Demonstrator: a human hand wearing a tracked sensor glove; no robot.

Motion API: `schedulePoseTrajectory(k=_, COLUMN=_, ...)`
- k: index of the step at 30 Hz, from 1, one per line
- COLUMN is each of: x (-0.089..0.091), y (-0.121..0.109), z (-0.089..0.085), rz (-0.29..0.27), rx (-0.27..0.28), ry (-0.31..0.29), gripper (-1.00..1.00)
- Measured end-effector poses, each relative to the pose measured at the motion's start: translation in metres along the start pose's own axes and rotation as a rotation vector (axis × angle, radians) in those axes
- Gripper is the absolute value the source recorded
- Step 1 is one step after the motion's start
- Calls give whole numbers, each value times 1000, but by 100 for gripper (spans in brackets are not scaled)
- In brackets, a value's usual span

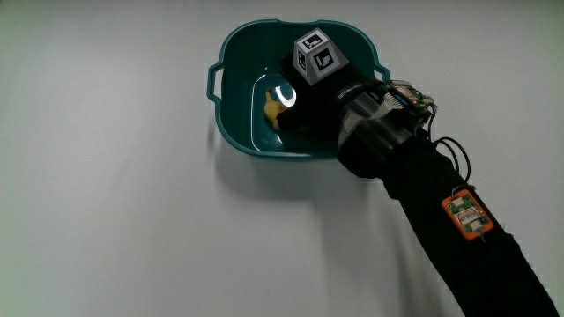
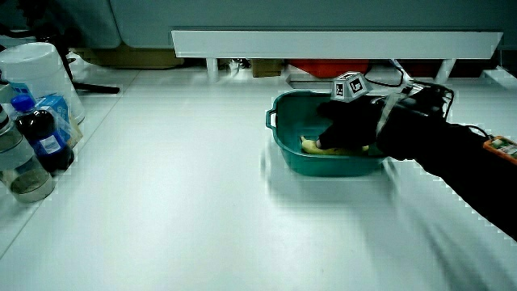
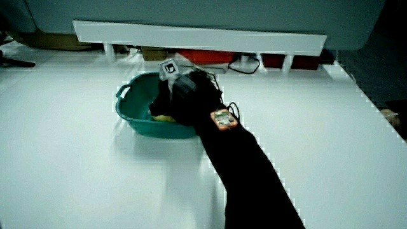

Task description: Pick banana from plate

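A yellow banana (image 1: 272,110) lies inside a teal basin with two handles (image 1: 227,53) on the white table. The gloved hand (image 1: 304,106) reaches down into the basin, its patterned cube (image 1: 315,55) facing up. Its fingers curl over the banana and cover most of it. In both side views only one end of the banana (image 2: 312,146) (image 3: 159,117) shows, past the hand (image 2: 347,125) (image 3: 168,95) and low against the basin wall (image 2: 279,133) (image 3: 127,108). The forearm runs from the basin toward the person.
A dark bottle (image 2: 48,141), a jar and a white tub (image 2: 36,69) stand at the table's edge in a side view. The low white partition (image 2: 335,40) runs along the table farther from the person than the basin. An orange tag (image 1: 465,216) sits on the forearm.
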Motion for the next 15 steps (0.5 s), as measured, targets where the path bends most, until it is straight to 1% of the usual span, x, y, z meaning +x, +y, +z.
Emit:
schedulePoseTrajectory(k=3, x=-2, y=3, z=-7, rz=-6, rx=-9, ry=-21, gripper=0)
schedulePoseTrajectory(k=4, x=-2, y=5, z=-9, rz=-20, rx=-23, ry=-30, gripper=0)
schedulePoseTrajectory(k=5, x=-3, y=7, z=-12, rz=-13, rx=-47, ry=-28, gripper=0)
schedulePoseTrajectory(k=7, x=-4, y=8, z=-15, rz=-29, rx=-37, ry=-46, gripper=0)
schedulePoseTrajectory(k=10, x=-4, y=14, z=-23, rz=-27, rx=-87, ry=-54, gripper=0)
schedulePoseTrajectory(k=12, x=-4, y=17, z=-27, rz=-53, rx=-95, ry=-75, gripper=0)
schedulePoseTrajectory(k=13, x=-4, y=19, z=-29, rz=-39, rx=-109, ry=-73, gripper=0)
schedulePoseTrajectory(k=14, x=-5, y=17, z=-29, rz=-47, rx=-90, ry=-79, gripper=0)
schedulePoseTrajectory(k=15, x=-6, y=19, z=-31, rz=-37, rx=-108, ry=-78, gripper=5)
